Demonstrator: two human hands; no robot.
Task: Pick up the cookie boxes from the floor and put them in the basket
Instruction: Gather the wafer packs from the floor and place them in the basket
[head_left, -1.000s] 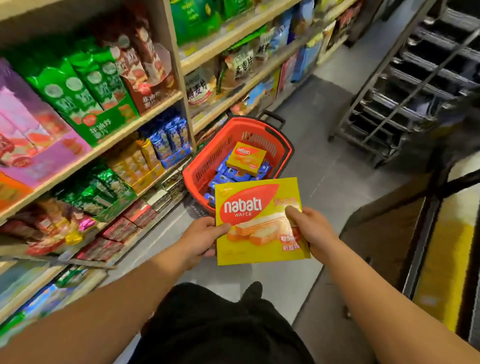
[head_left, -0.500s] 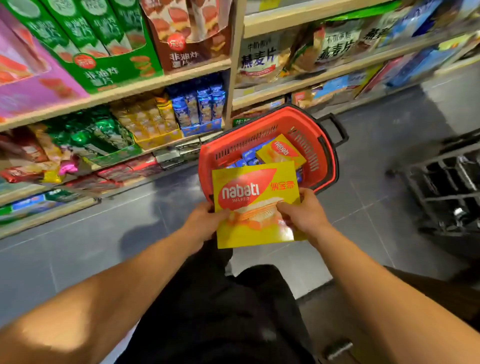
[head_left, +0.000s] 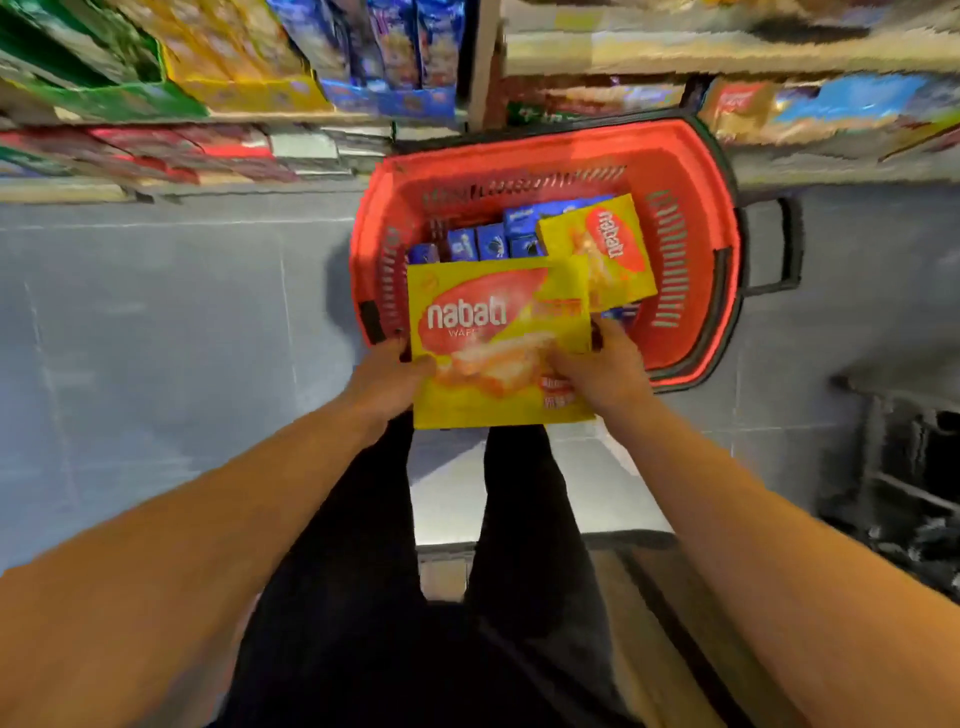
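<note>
Gripping yellow wafer box (head_left: 498, 343), both hands (head_left: 387, 379) (head_left: 605, 376), over crowded red basket (head_left: 680, 171).

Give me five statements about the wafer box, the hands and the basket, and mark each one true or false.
1. Both hands hold the yellow wafer box, the left hand at its left edge and the right hand at its right edge. True.
2. The basket is blue. False: it is red.
3. Another yellow wafer box already lies in the basket. True.
4. The basket holds no blue boxes. False: several blue boxes sit inside it.
5. The held box has been let go and rests on the floor. False: it is gripped above the basket's near rim.
</note>
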